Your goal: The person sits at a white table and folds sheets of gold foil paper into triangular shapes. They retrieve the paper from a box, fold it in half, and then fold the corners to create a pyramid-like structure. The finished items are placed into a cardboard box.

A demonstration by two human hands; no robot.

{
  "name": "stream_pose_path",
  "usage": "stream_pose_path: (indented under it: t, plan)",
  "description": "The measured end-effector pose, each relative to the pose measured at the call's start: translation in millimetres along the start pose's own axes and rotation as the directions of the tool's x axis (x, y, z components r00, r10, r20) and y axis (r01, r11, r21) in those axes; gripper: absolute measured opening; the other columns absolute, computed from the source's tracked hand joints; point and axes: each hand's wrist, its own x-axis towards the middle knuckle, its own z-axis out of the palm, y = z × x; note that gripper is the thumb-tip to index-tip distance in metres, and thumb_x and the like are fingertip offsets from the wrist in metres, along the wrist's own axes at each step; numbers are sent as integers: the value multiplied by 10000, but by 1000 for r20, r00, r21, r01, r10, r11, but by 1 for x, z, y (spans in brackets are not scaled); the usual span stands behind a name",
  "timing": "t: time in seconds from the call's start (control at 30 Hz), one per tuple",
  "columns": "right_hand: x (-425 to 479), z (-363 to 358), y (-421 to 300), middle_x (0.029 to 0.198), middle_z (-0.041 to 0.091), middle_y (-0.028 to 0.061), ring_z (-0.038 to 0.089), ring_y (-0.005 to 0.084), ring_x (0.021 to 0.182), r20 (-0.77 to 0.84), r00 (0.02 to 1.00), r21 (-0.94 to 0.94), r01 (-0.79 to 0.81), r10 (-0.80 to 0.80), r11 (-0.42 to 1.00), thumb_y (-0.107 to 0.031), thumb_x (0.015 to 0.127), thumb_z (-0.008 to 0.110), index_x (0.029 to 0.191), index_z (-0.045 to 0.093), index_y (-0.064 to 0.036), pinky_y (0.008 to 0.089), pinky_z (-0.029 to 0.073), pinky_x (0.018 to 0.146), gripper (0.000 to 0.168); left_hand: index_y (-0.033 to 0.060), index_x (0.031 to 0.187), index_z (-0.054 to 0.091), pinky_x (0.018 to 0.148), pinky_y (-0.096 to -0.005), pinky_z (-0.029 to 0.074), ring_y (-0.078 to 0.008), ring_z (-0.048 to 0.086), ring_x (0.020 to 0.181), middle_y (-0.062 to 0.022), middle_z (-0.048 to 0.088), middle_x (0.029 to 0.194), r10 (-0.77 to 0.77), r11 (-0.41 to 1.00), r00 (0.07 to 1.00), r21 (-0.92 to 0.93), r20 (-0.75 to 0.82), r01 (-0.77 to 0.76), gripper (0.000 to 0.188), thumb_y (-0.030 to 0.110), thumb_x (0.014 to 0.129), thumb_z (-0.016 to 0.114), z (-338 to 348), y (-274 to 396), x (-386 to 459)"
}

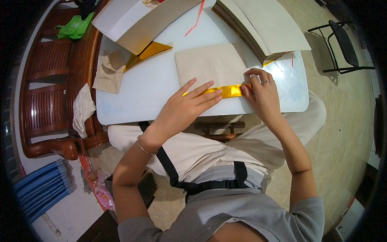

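A beige paper sheet point(211, 62) lies on the white tabletop, and a shiny gold foil strip point(231, 91) runs along its near edge. My left hand point(189, 104) rests flat across the left part of the strip with its fingers spread, hiding some of the foil. At the strip's right end, my right hand point(261, 92) pinches the foil between thumb and bent fingers. Whether the strip is a folded edge of the sheet or a separate piece, I cannot tell.
Back right stands a thick paper stack point(266, 25). An open white box point(157, 25) sits back left, with gold paper point(151, 54) at its base. Crumpled brown paper point(109, 71) lies left. A wooden bench point(80, 65) borders the white table point(133, 103); a black chair point(344, 44) stands right.
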Motion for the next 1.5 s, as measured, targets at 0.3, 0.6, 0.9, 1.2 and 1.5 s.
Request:
stream_pose_path:
  t: [0.3,0.6,0.9,1.2,1.5]
  plan:
    - [-3,1,-2,1331,581,68,548,307,1214,-97,995,14,24,-23,1000,-178,843,732,1199,601,-60,430,443,1023,397,-55,1389,436,1196,-520,265,-401,275,1480,-197,308,1599,-124,991,990,-48,-62,121,727,434,903,668,42,32,-3]
    - [-35,-1,-50,1609,341,92,351,236,1467,300,933,-46,221,-197,974,-458,872,667,1536,354,-44,431,260,1213,843,17,1437,437,1211,-519,239,-371,275,1489,-166,298,1612,-161,987,986,2,-40,162,695,405,910,666,47,31,-6]
    - [-47,-22,-12,1625,315,66,316,222,1487,338,940,-224,133,-51,965,-451,881,658,1550,325,-54,448,239,1223,846,100,1481,395,1201,-519,255,-358,291,1487,-140,282,1629,-253,967,967,-38,-35,252,674,362,926,673,33,28,-24]
    - [-47,-25,-11,1573,384,66,363,221,1453,281,958,-198,123,-64,972,-400,855,699,1531,375,-102,462,260,1211,806,103,1424,416,1210,-525,230,-317,334,1479,-121,336,1612,-411,909,910,-94,-51,405,591,270,927,690,25,25,-63]
    - [-69,-11,-14,990,624,-12,622,161,1034,-22,913,-132,401,-407,907,-142,784,783,1215,731,-189,456,388,1099,436,45,1085,607,1014,-412,450,-290,610,1156,-128,656,1246,-546,831,762,-341,-349,439,174,127,939,653,28,33,-83]
